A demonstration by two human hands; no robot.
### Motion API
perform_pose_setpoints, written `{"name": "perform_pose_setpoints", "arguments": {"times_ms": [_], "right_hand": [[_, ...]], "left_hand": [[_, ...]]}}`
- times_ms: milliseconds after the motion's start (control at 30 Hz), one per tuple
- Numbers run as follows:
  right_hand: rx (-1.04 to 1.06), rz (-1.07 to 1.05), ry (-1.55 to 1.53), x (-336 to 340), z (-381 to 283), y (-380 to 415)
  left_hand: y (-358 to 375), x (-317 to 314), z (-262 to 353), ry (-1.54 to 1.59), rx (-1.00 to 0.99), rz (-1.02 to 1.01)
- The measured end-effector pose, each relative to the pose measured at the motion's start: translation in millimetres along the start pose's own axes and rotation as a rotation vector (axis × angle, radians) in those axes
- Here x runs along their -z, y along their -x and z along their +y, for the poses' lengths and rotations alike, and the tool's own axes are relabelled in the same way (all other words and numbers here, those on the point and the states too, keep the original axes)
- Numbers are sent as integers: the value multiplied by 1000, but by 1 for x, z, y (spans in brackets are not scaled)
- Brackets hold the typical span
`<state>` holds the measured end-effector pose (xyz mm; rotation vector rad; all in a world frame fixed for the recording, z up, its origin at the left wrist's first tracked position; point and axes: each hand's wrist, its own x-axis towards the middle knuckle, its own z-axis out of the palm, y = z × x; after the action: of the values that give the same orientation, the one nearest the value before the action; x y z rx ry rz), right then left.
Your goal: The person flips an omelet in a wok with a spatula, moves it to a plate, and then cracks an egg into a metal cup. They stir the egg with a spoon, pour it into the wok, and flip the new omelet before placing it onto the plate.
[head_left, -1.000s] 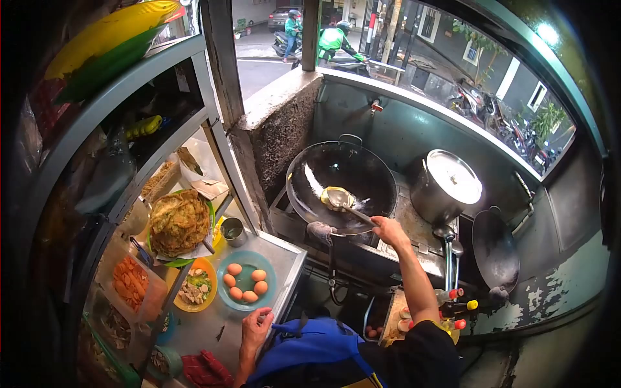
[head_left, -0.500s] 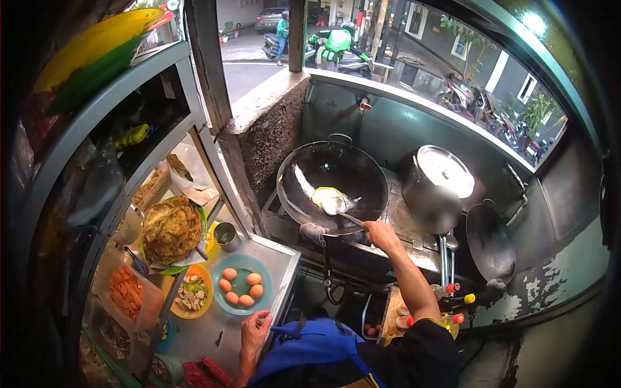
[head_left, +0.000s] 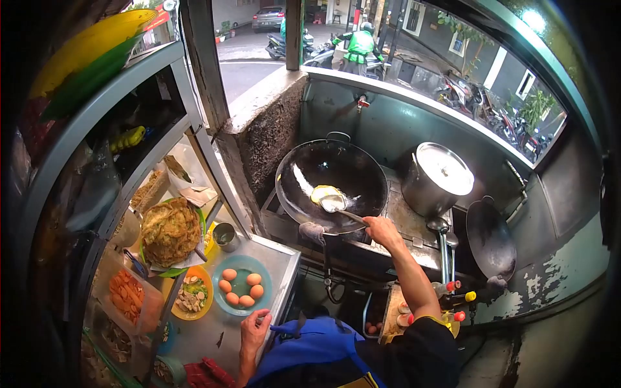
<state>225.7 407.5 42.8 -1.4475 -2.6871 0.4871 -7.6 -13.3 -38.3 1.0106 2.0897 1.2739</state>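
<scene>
Showing nr the edge of the surface point(head_left: 276, 253), the L hand point(head_left: 256, 331) has its fingers bent & close together; can't tell if they pinch anything. Just past those fingers, a blue plate point(head_left: 240, 282) holds 6 eggs point(head_left: 246, 301). Farther off, the R hand point(head_left: 384, 233) has its fingers wrapped round the handle of a ladle point(head_left: 333, 204). Ahead & a bit L of them, the ladle's bowl is in a big wok point(head_left: 349, 171), w/ yellow food point(head_left: 318, 192) right by it. Past those fingers on their R, a metal pot point(head_left: 427, 199) stands.
</scene>
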Motion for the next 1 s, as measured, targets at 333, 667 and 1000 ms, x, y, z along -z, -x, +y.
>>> {"name": "perform_pose_setpoints", "arguments": {"times_ms": [333,667,1000], "right_hand": [[65,46,40,-15,-4,-2],[82,63,42,-23,-3,-8],[27,-38,117,40,7,-25]], "left_hand": [[-1,1,-3,0,0,6],[-3,4,-3,-10,28,-7],[-5,4,-4,-24,22,-27]]}}
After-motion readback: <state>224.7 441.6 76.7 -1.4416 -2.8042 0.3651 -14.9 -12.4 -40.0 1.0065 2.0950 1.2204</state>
